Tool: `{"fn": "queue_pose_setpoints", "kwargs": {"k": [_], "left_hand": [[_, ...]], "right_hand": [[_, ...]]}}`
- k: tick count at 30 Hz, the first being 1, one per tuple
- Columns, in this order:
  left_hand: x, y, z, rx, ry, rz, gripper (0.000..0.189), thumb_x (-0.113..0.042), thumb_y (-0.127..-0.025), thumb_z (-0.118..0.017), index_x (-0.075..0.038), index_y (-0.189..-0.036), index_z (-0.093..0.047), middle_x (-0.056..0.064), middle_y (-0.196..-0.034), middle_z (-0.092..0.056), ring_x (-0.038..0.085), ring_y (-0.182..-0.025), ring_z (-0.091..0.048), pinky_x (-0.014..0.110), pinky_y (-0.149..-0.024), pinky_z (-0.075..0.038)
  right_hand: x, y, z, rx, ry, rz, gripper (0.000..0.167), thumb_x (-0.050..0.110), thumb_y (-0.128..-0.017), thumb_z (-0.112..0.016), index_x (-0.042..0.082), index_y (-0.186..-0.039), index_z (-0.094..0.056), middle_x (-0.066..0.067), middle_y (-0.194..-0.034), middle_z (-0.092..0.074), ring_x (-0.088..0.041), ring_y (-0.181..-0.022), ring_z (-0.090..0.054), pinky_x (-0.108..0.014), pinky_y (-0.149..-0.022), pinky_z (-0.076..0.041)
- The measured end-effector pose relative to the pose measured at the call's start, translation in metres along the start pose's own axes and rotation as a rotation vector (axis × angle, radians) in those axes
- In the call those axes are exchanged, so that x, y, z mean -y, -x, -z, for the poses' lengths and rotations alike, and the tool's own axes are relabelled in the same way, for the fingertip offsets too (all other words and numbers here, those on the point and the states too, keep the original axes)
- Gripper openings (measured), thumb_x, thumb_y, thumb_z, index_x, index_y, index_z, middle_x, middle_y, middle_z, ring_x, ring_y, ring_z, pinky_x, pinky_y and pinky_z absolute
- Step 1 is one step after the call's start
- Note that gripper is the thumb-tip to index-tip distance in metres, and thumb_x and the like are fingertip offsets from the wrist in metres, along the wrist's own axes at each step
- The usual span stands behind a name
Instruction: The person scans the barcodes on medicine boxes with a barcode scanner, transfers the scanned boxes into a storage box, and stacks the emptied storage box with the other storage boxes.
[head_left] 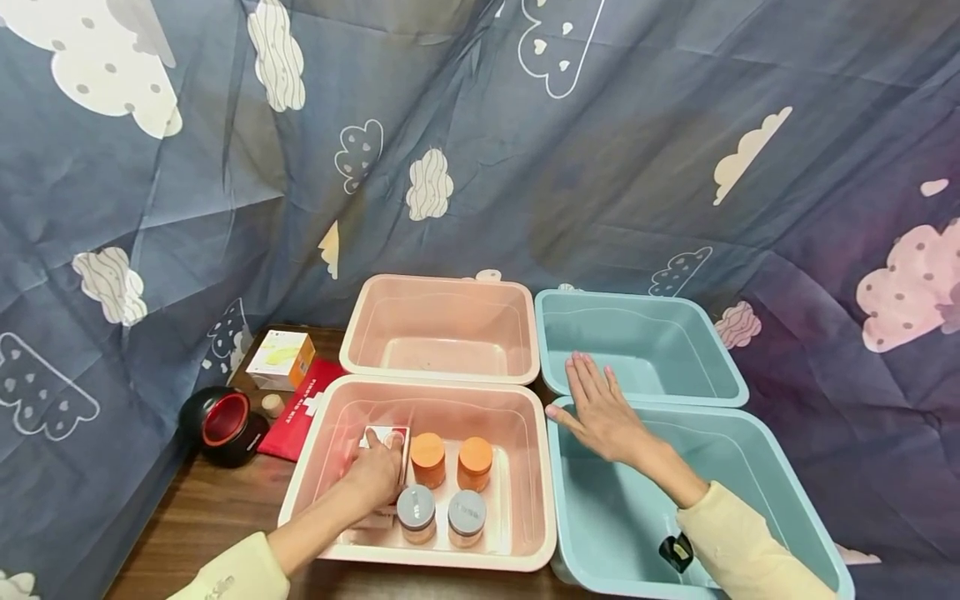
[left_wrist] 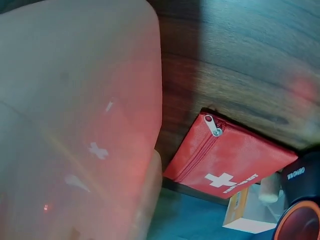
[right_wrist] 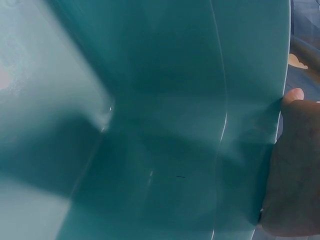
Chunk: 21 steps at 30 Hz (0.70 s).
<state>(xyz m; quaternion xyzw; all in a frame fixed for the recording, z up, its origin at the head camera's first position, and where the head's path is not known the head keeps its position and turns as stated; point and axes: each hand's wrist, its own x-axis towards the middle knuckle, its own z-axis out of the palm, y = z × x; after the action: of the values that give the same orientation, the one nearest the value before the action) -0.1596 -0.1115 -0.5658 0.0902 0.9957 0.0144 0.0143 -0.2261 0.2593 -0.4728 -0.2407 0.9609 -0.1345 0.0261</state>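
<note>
In the front pink bin (head_left: 525,467), my left hand (head_left: 375,475) reaches down over a white and red box (head_left: 406,437), its fingers bent at the box's far end. The palm hides much of that box. To its right stand two orange-lidded jars (head_left: 428,460) and two grey-lidded jars (head_left: 467,517). My right hand (head_left: 603,421) is held flat, fingers straight, over the meeting rims of the back blue bin (head_left: 675,342) and the front blue bin (head_left: 780,492). Nothing lies in its grasp. The pink wall blocks the left hand's fingers in the left wrist view.
Left of the pink bins lie a red first aid pouch (left_wrist: 235,160), a white and orange box (head_left: 281,360), a small beige cylinder (head_left: 273,406) and a round black item with a red inside (head_left: 225,421). A back pink bin (head_left: 442,321) stands behind. Patterned cloth (head_left: 480,150) hangs around.
</note>
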Motion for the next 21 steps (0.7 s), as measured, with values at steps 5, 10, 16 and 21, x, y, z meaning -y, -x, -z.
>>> {"fn": "queue_pose_setpoints", "kwargs": {"k": [5,10,16,21], "left_hand": [[0.019,-0.02,-0.03,0.059,0.05,0.0,0.082,-0.045,-0.073,-0.099,0.001,-0.134,-0.069,0.046,-0.121,-0.067,0.057,-0.112,-0.072,0.058,-0.071,-0.066],[0.029,-0.018,-0.001,0.162,0.241,0.071,0.084,-0.034,-0.078,-0.096,0.001,-0.146,-0.062,0.051,-0.14,-0.056,0.056,-0.108,-0.072,0.06,-0.082,-0.066],[0.031,0.012,0.069,0.084,0.346,0.064,0.088,-0.03,-0.083,-0.091,-0.006,-0.16,-0.055,0.049,-0.156,-0.043,0.057,-0.104,-0.072,0.064,-0.092,-0.064],[0.027,0.053,0.146,0.011,0.413,0.031,0.084,-0.024,-0.085,-0.086,-0.009,-0.162,-0.055,0.047,-0.161,-0.038,0.068,-0.121,-0.063,0.076,-0.101,-0.054]], "right_hand": [[-0.001,-0.003,0.002,0.043,0.02,-0.031,0.093,0.056,-0.115,-0.046,-0.011,-0.171,-0.013,-0.03,-0.181,-0.003,-0.05,-0.169,-0.003,-0.07,-0.134,-0.002],[-0.002,-0.006,0.002,0.061,0.023,-0.041,0.093,0.056,-0.115,-0.047,-0.01,-0.171,-0.012,-0.029,-0.182,-0.002,-0.048,-0.169,-0.001,-0.068,-0.134,0.0],[-0.002,-0.005,0.001,0.059,0.007,-0.042,0.093,0.056,-0.114,-0.048,-0.009,-0.171,-0.013,-0.029,-0.182,-0.004,-0.048,-0.169,-0.002,-0.068,-0.134,0.0],[-0.002,-0.005,0.002,0.071,0.012,-0.044,0.093,0.056,-0.115,-0.048,-0.008,-0.172,-0.013,-0.028,-0.182,-0.003,-0.048,-0.17,-0.002,-0.067,-0.134,0.0]]}}
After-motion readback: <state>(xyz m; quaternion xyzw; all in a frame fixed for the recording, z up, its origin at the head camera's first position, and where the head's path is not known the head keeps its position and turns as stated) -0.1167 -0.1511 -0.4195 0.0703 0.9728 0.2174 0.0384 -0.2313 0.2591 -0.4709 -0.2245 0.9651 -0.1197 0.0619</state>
